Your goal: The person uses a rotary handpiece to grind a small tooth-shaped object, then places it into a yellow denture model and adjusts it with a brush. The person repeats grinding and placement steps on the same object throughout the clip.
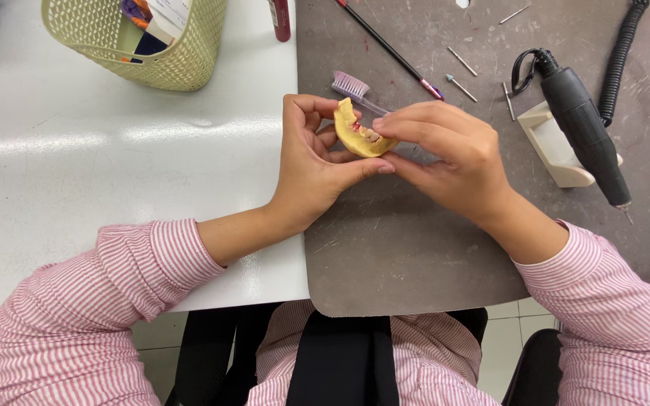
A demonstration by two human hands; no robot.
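Yellow, crescent-shaped plaster dental cast (358, 134) is gripped between both hands: left hand (311, 162) fingers closed around its left end, right hand (453, 154) fingers pinching its right end.

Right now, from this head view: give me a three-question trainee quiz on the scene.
1. True or false: both hands grip the yellow dental cast.
2. What lies just behind the cast on the grey mat? A) toothbrush B) spoon C) scissors
3. Where does the black rotary handpiece rest?

Key:
1. True: left hand and right hand pinch it.
2. A: toothbrush.
3. On the cream stand, to the right hand's side.
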